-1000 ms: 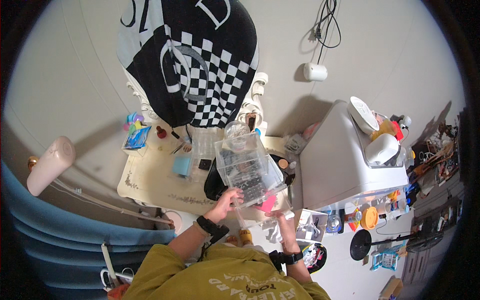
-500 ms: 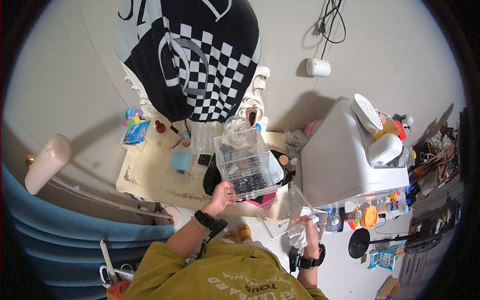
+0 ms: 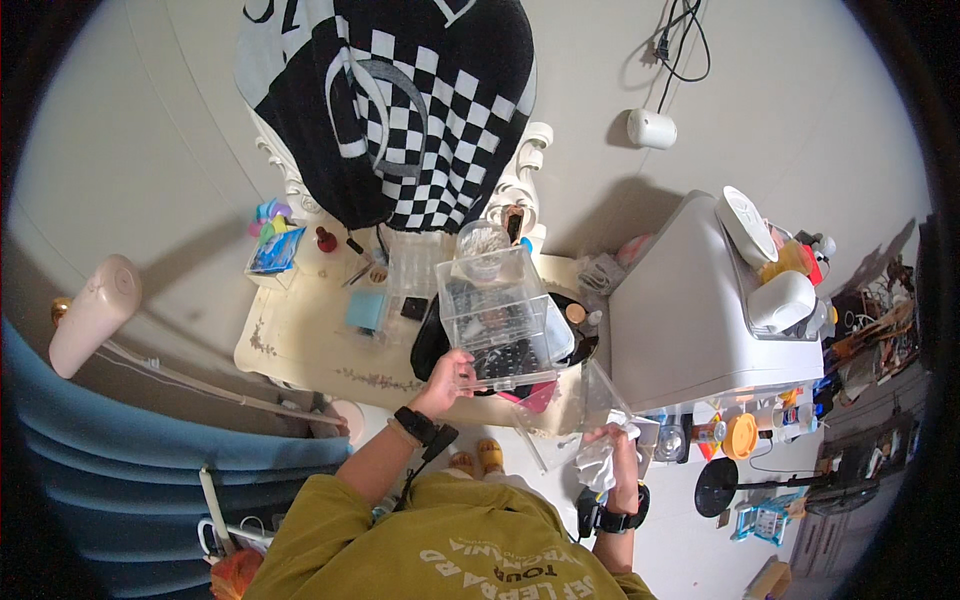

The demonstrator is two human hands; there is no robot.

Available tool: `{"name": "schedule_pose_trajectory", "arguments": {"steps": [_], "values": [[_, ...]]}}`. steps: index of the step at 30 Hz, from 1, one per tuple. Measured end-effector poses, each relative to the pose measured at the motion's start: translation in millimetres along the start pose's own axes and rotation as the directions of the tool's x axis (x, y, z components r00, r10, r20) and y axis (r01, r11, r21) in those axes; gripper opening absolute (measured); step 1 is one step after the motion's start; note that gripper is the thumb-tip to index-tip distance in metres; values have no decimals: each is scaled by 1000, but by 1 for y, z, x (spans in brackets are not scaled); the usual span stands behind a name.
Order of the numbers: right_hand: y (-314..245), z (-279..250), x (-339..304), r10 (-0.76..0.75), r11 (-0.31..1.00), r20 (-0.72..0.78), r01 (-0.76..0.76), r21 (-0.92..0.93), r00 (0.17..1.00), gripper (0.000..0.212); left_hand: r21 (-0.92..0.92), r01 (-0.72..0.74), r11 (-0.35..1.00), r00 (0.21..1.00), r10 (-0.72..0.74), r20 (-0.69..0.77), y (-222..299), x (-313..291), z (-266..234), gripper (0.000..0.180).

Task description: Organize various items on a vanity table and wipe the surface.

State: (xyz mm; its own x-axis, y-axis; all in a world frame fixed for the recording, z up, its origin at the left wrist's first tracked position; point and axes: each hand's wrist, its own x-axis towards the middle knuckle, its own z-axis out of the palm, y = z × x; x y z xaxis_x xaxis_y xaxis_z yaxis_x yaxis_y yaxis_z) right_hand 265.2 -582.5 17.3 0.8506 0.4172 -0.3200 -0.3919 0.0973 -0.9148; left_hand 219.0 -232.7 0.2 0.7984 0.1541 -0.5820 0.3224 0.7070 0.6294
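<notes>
My left hand (image 3: 447,384) is closed on the near left corner of a clear plastic organizer box (image 3: 492,320), tilted above the dressing table's front. Through its see-through walls dark things show; whether they lie inside or behind I cannot tell. Over to the right, my right hand (image 3: 622,452) is closed round a crumpled white tissue (image 3: 597,468). A clear plastic drawer or panel (image 3: 590,400) stands up beside those fingers, apparently held along with the tissue. A round clear tub with white contents (image 3: 484,245) stands behind the box.
The cream dressing table (image 3: 290,345) bears a blue sticky-note-like square (image 3: 366,311), a small red bottle (image 3: 325,239) and a tissue pack (image 3: 277,252). A large white cabinet-like appliance (image 3: 690,320) rises at the right. A checkered black-and-white towel (image 3: 430,130) hangs behind. At far left stands a pink lamp-like head (image 3: 97,310).
The view has shifted slightly. Both hands keep their holds; the clear box and the panel at my right hand have changed tilt only a little.
</notes>
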Motion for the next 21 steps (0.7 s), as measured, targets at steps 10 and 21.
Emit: {"name": "schedule_pose_trajectory", "arguments": {"steps": [10, 21], "values": [[-16, 19, -7, -128, 985, 21, 125, 115, 992, 41, -32, -18, 999, 1000, 18, 2, -10, -2, 2, 30], [-22, 25, -6, -91, 962, -63, 104, 251, 994, 27, -135, -37, 990, 999, 36, -9, -18, -3, 14, 26]]}}
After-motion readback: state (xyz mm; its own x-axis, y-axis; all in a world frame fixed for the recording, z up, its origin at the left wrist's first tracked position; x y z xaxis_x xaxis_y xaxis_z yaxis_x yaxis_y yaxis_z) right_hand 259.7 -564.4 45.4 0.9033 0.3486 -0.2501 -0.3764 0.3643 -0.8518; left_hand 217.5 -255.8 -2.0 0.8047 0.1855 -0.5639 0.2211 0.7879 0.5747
